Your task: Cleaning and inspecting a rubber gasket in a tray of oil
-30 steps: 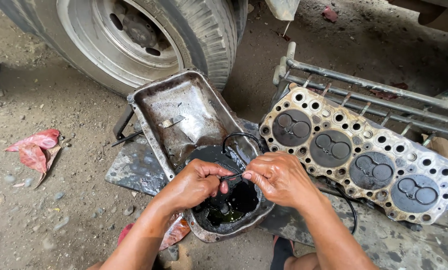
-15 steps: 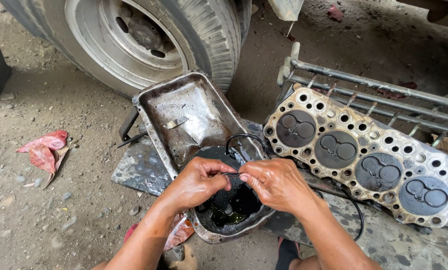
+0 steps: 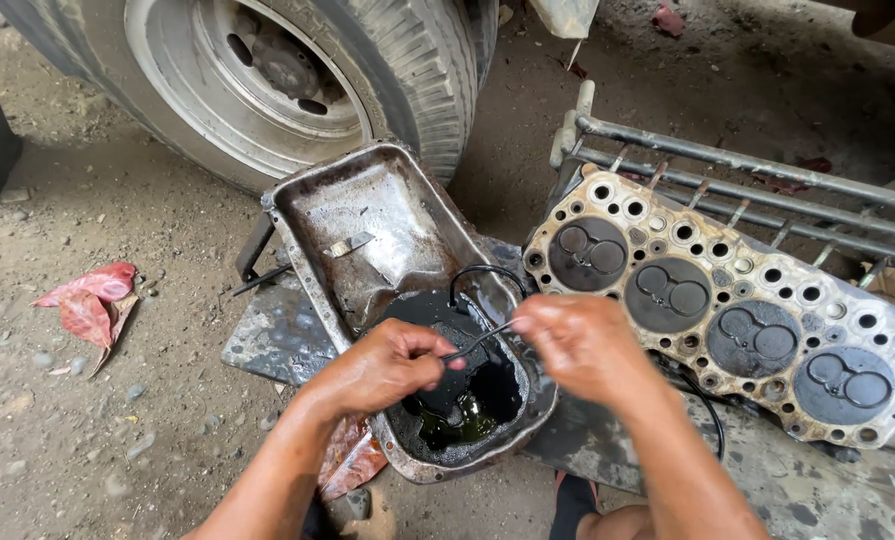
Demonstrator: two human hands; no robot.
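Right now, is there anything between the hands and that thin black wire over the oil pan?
Nothing visible. The left hand and right hand both already pinch the thin black wire, stretched between them above the dark oil pooled in the oil pan. The cylinder head lies off to the right, apart from them.

Thin black wire (image 3: 478,342) over the oily pan (image 3: 368,215)

The wire runs taut between both fists, then loops up toward twelve o'clock. The dented metal pan lies tilted, dark oil pooled at its six o'clock end.
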